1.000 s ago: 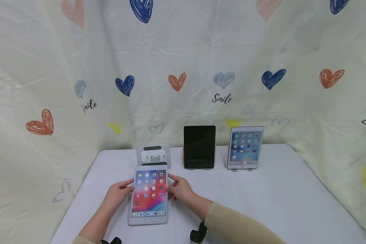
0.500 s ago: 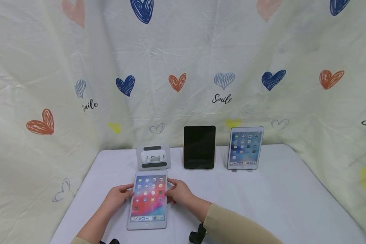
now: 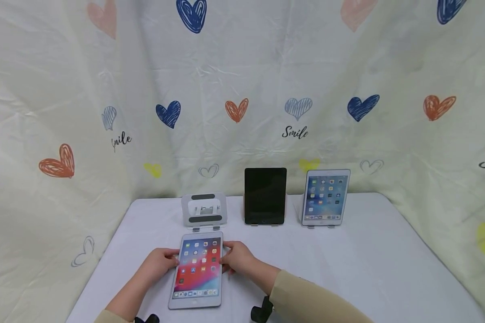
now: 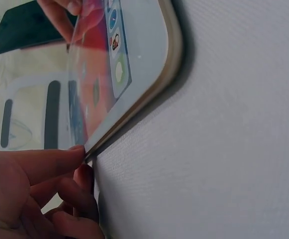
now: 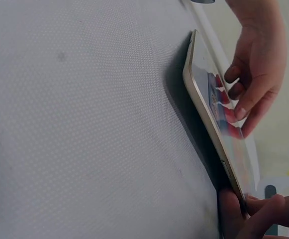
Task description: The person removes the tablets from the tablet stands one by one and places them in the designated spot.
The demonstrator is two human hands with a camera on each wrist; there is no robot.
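A heart-printed curtain (image 3: 262, 67) hangs behind a white table (image 3: 359, 264).

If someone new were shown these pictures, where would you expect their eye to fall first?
Most likely on the bright tablet, its screen red and blue, pinched at its side edges by the left hand and right hand, in front of the pale stand. Next might come the dark tablet and, to its right, the blue tablet, both propped toward the back of the table.
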